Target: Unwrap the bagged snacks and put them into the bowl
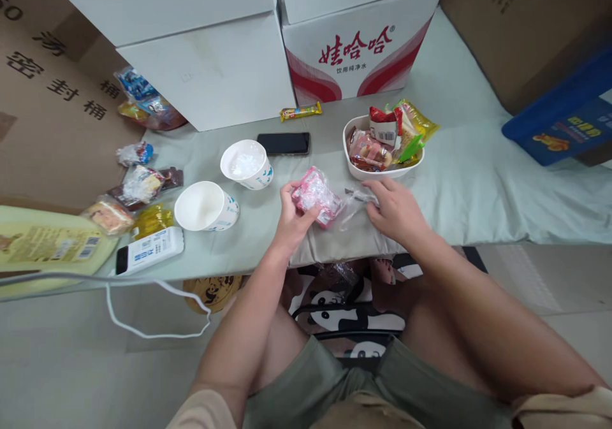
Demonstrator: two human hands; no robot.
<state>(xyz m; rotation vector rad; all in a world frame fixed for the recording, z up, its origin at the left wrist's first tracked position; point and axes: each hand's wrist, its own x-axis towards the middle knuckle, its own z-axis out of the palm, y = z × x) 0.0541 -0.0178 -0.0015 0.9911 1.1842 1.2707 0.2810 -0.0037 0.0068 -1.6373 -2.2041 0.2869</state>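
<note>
My left hand [295, 220] grips a pink packet [316, 193] in crinkled see-through plastic, thumb on top. At the packet's right, my right hand [399, 211] pinches the loose end of a transparent plastic wrapper [351, 209]. A small dark strip shows by its fingertips; I cannot make out what it is. Just beyond that hand stands a white bowl [382, 175] heaped with packaged snacks [385, 126]. Left of the packet are two paper cups: one [246, 161] has crumpled transparent plastic inside, and the nearer one [203, 206] shows a bare white inside.
A black phone [284, 143] and a yellow snack stick [301, 111] lie before white cartons [358, 53]. Wrapped snacks [141, 185], a white device [150, 250] and a yellow pouch [52, 241] sit at the left. A white cable [157, 336] hangs off the table's front edge.
</note>
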